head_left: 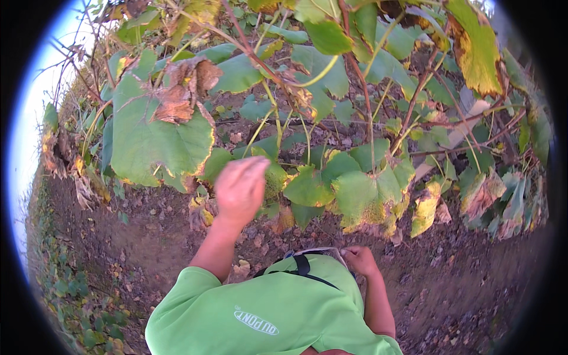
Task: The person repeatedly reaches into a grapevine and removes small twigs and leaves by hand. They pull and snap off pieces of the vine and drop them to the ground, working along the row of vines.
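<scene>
My left hand is raised in front of the grapevine, its fingers drawn together and slightly blurred. Whether anything is between them cannot be made out. Just left of it hangs a large green grape leaf with a yellowed edge, partly covered by a dry brown leaf. Smaller green leaves with yellow margins are to its right. Down at my waist, my right hand pinches the pale rim of an open bag or pouch. A black strap crosses my green shirt there.
Reddish vine canes and a thin wire run across the row. A pale slanting post stands among the leaves at right. Bare soil with fallen leaves lies below, and low green plants grow at the left.
</scene>
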Demonstrator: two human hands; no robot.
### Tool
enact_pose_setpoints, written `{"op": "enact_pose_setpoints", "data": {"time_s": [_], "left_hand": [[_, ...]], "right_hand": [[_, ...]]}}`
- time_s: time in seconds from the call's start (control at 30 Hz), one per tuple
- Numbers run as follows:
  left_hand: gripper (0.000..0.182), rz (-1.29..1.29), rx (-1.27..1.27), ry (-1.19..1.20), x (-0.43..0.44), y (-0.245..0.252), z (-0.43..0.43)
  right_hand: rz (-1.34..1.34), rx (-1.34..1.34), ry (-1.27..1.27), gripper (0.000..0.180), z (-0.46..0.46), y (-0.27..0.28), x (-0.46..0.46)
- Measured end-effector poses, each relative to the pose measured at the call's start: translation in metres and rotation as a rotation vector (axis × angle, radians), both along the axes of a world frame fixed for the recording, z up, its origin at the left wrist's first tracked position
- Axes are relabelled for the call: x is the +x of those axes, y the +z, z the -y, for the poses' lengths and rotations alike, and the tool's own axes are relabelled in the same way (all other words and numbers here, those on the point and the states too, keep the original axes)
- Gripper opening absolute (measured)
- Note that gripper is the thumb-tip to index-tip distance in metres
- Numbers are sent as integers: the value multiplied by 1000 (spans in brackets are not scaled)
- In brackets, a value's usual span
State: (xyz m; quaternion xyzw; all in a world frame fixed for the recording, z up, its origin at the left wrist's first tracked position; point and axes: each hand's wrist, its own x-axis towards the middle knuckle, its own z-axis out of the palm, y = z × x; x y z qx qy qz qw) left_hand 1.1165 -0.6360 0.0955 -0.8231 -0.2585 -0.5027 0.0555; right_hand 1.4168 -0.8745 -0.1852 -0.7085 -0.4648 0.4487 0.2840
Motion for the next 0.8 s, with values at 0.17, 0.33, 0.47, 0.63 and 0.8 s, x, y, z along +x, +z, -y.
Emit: {"op": "enact_pose_setpoints", "data": {"time_s": [0.17,0.33,0.47,0.63,0.8], "left_hand": [[37,-166,-241,231,24,-14,-15],[41,-88,-438,91,39,-31,-42],[39,375,-874,-257,61,-50,-63],[39,568,-1057,-306,80,-58,-79],[35,792,-1381,-469,85,-50,-85]], "right_hand": [[-31,337,195,26,-43,109,-32],[68,555,382,20,-93,193,-84],[54,779,91,18,-137,233,-113],[202,1045,-177,22,-206,256,-115],[454,918,-241,22,-253,261,-109]]}}
